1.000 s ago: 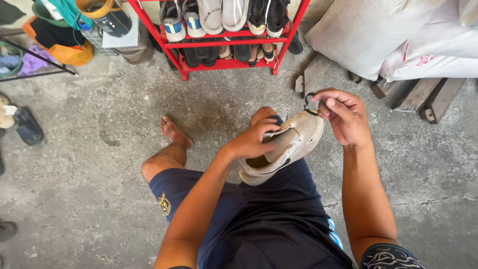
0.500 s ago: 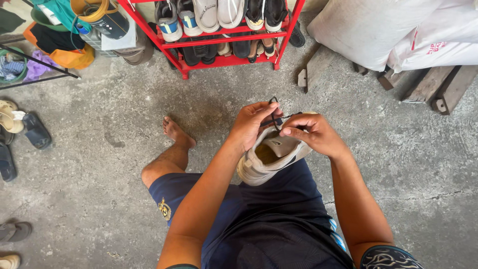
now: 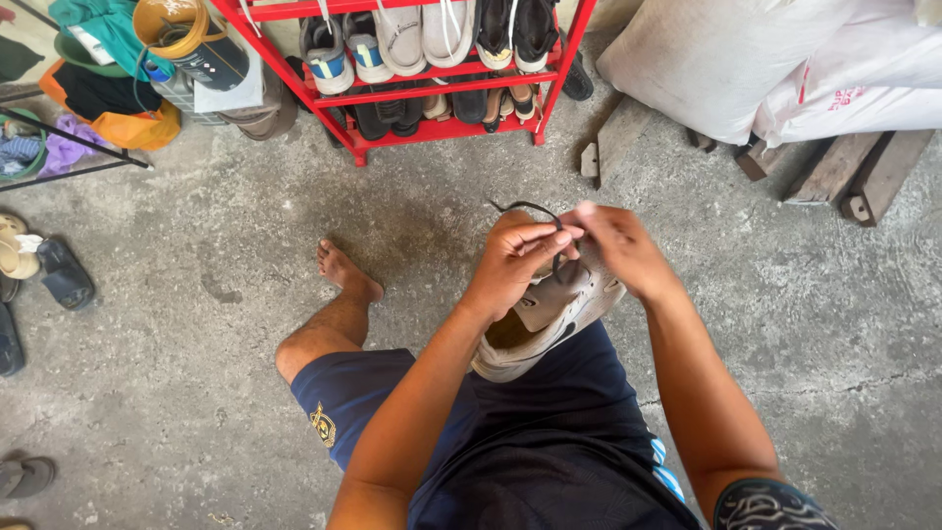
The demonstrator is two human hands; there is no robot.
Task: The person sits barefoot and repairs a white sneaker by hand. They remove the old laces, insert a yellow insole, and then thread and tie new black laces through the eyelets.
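- Rough grey concrete floor [image 3: 196,393] fills the view, with a red metal shoe rack [image 3: 432,93] loaded with sneakers and sandals along the top edge and bulky white sacks [image 3: 746,69] on wooden blocks at the top right corner.
- A worn beige low-top sneaker [image 3: 545,319] is propped on the lap, against dark blue shorts [image 3: 530,432], toe pointing away from the body.
- The left hand [image 3: 515,260] is closed over the tongue end of the sneaker, fingertips pinched together on a thin dark shoelace [image 3: 535,211] that loops up above the knuckles.
- The right hand [image 3: 613,245] meets it from the other side, thumb and forefinger clamped on the same lace (whether an end or a mid-length is held cannot be told).
- For clean lacing, the sneaker would best be kept steady against the thigh and the lace kept taut between the two pinches, so that it is not twisted at the eyelets.
- Open room is seen to the right over bare concrete; ahead, the rack and a wooden plank [image 3: 613,142] stand well apart from the hands.
- A bare foot [image 3: 343,270] is planted on the floor to the left, and loose dark sandals [image 3: 59,275] lie at the left edge.
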